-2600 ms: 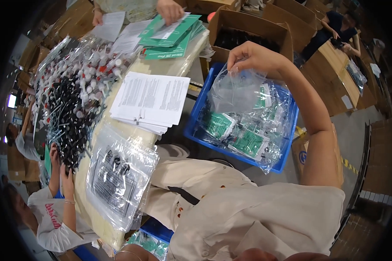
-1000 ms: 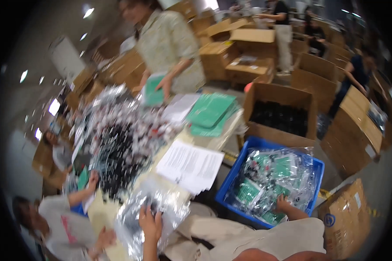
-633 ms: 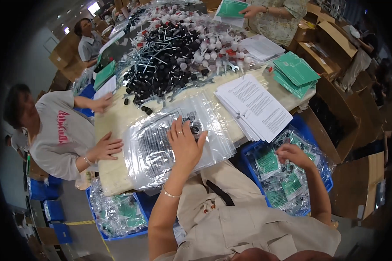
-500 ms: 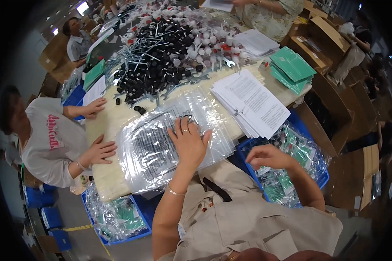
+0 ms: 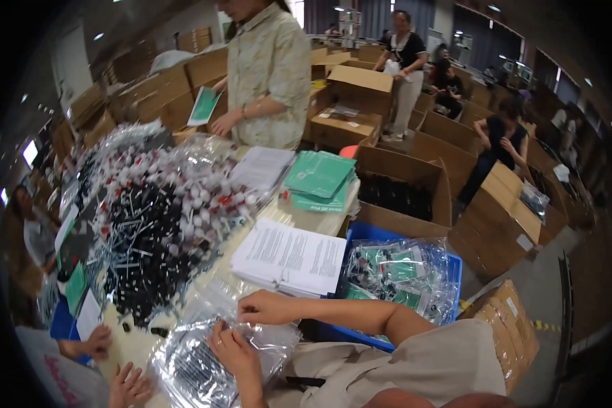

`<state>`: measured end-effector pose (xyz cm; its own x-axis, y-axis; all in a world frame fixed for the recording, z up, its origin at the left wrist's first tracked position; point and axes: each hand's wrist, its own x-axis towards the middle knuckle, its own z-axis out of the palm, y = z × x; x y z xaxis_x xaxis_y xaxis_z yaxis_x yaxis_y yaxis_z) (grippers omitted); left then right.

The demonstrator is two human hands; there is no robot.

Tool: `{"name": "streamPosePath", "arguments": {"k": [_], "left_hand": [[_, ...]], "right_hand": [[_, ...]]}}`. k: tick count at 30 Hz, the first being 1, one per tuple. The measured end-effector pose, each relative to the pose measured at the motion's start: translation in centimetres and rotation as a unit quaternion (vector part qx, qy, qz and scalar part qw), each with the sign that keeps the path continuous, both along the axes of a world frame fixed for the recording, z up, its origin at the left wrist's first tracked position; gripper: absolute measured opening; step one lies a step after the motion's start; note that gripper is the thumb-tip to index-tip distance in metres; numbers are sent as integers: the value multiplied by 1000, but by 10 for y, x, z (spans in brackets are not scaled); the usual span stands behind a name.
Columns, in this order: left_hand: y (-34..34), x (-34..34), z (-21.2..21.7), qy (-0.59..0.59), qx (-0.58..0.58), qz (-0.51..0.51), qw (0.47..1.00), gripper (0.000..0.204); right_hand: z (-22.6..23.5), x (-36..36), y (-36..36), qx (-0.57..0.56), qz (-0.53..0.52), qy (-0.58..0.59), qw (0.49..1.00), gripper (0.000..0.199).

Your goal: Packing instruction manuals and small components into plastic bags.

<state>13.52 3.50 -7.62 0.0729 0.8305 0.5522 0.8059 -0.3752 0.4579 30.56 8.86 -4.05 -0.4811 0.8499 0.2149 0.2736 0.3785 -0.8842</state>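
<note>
A stack of clear plastic bags (image 5: 183, 364) with dark print lies at the near edge of the table. My left hand (image 5: 234, 350) rests on the bags, palm down with its fingers stretched out. Just beyond it, my right hand (image 5: 268, 309) is over the upper edge of the bags. Its fingers are curled together, and whatever is between their tips is hidden. Next to my right hand sits a stack of printed white sheets (image 5: 289, 257).
A heap of black caps (image 5: 146, 245), bolts and white-capped small bottles covers the far left. Green booklets (image 5: 319, 173) lie beyond the sheets. A blue bin (image 5: 457, 272) of filled bags stands at right. A co-worker's hands (image 5: 128, 386) are at lower left; another person (image 5: 268, 81) stands opposite.
The view has swung to the right. My right hand has moved from above the blue bin to the bags' edge. My left hand stays on the bags. The person opposite holds a green booklet.
</note>
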Motion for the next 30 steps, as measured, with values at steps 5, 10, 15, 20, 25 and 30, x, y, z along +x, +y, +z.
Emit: {"name": "streamPosePath", "arguments": {"k": [5, 10, 15, 20, 25, 30], "left_hand": [[-2, 3, 17, 25, -47, -62, 997, 11], [-17, 8, 51, -184, -70, -98, 975, 15], [-31, -1, 60, -142, -177, -66, 972, 32], [-35, -19, 34, -184, -145, -81, 969, 55], [-39, -40, 9, -249, -225, -72, 939, 52], [-39, -51, 18, -400, -292, -108, 862, 40]], "right_hand": [[0, 15, -1, -86, 53, -12, 995, 26], [-3, 8, -6, -277, 154, 120, 941, 19], [1, -16, -11, -279, 181, 121, 935, 17], [-17, -43, -9, -175, 182, 164, 954, 23], [-11, -50, -18, -187, 187, 147, 953, 24], [-5, -56, -19, -122, 172, 77, 974, 22]]}}
